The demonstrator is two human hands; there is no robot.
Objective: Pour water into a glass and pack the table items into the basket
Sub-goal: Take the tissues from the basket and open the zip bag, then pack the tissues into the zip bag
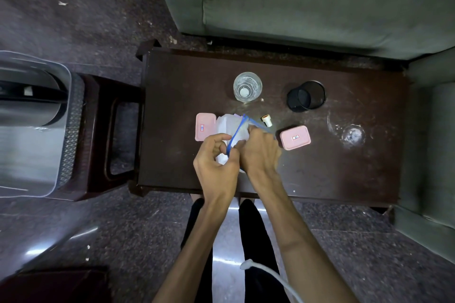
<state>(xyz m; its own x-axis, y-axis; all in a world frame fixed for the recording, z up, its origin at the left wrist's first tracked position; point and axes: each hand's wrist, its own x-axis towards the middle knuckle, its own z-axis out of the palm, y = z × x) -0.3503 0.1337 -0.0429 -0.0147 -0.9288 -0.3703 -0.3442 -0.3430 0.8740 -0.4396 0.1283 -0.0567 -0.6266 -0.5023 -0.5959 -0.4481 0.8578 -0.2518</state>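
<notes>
A white basket [227,123] with blue handles [236,129] stands near the front middle of the dark table [187,96]. My left hand [216,157] pinches a blue handle at the basket's near side. My right hand [261,149] grips the basket's right rim, where the other handle runs; its fingers are hidden. A pink lidded box [205,127] touches the basket's left side. A second pink box [295,137] lies to the right. A glass [247,86] holding water stands behind the basket. A small white cylinder [267,120] lies beside the basket.
A black mesh cup [306,96] stands at the back right, and a clear glass item [353,134] sits further right. A grey sofa [320,2] borders the table's far and right sides. A stool [115,130] with a clear container [37,125] stands to the left.
</notes>
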